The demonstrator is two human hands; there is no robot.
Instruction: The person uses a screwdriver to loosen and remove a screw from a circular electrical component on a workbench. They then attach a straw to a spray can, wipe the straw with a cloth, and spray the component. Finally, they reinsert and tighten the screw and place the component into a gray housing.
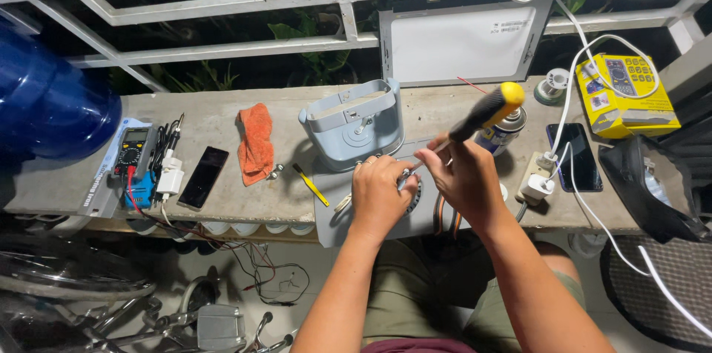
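Down on the concrete ledge [245,208], both hands work over a flat grey appliance base [334,219] that lies at the ledge's near edge, partly overhanging it. The right hand [469,179] has its fingers wrapped around a screwdriver [486,110] with a black and yellow handle, gripping low on the handle near the shaft; the tool is tilted, handle up and to the right, tip pointing down-left toward the round part of the base. The left hand [380,193] is curled over that same round part, fingers bent and pressed on it just beside the screwdriver's tip; whether it pinches a small piece I cannot tell.

Right behind the hands stands a grey plastic housing [352,123], open side up. An orange cloth [256,142] lies to its left, then a dark phone [202,176] and a multimeter [135,151] with its leads. A small yellow strip [310,185] lies between the cloth and the base. To the right are a spray can [504,130], a white charger [535,186] in a socket block, a second phone [578,156] and a yellow box [627,93]
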